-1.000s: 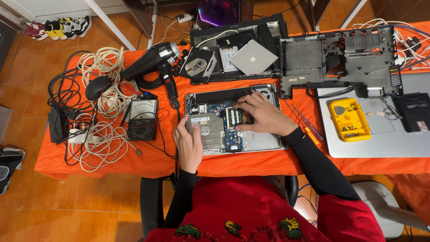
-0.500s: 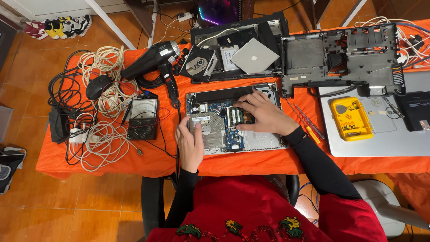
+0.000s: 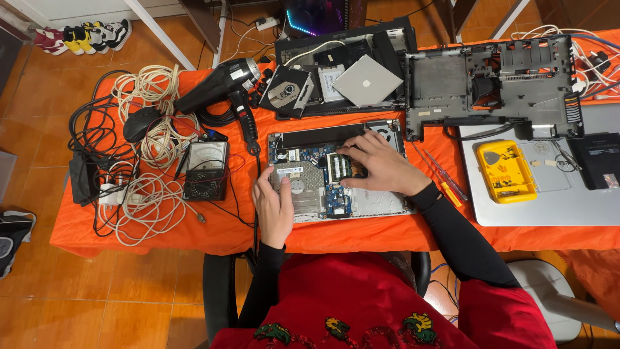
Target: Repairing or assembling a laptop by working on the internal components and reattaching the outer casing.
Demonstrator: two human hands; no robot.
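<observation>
At the far left of your orange tabletop [image 3: 161,236], tangled white cables [image 3: 152,194] and black cords run right up to the left edge, so you have little free room there. Just right of them an analog multimeter [image 3: 205,169] lies flat, with a black hair dryer [image 3: 223,87] above it whose handle points down toward the opened laptop base [image 3: 381,201]. Your left hand [image 3: 274,205] rests at that laptop's left front corner, close to the tabletop's near edge; its grip is loose, fingers nearly flat, pressing on the metal plate and closed on nothing. The laptop base sits in the middle of the tabletop, its front edge near the tabletop's front edge, circuit board exposed. Your right hand [image 3: 381,165] lies over the board's centre, fingers spread and curved, fingertips touching around the green memory module [image 3: 339,167]; you hold nothing that I can see, though the palm hides what is under it. Just right of that hand, thin screwdrivers [image 3: 445,178] lie on a narrow strip of bare cloth. Beyond them a silver laptop lid [image 3: 555,203] carries a yellow parts box [image 3: 506,171], and a stripped dark chassis [image 3: 497,84] fills the back right.
</observation>
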